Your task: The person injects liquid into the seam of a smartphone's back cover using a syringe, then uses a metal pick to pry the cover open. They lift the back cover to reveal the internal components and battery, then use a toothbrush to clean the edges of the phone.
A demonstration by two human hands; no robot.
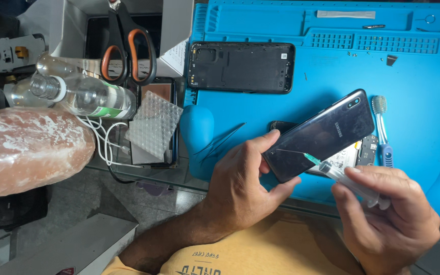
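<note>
My left hand (243, 183) grips the slick, fragile phone (322, 135) by its edges while my right hand (385, 214) pinches a light syringe (342, 175).

Orange-handled scissors (128, 48), clear bottle (85, 95), pink salt rock (26, 150), toothbrush (382, 130), possibly tweezers (220, 140), blue mat (332, 71)

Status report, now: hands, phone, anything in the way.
Left hand grips dark phone back cover. Right hand holds syringe, needle at cover edge. Tweezers lie clear on blue mat.
</note>
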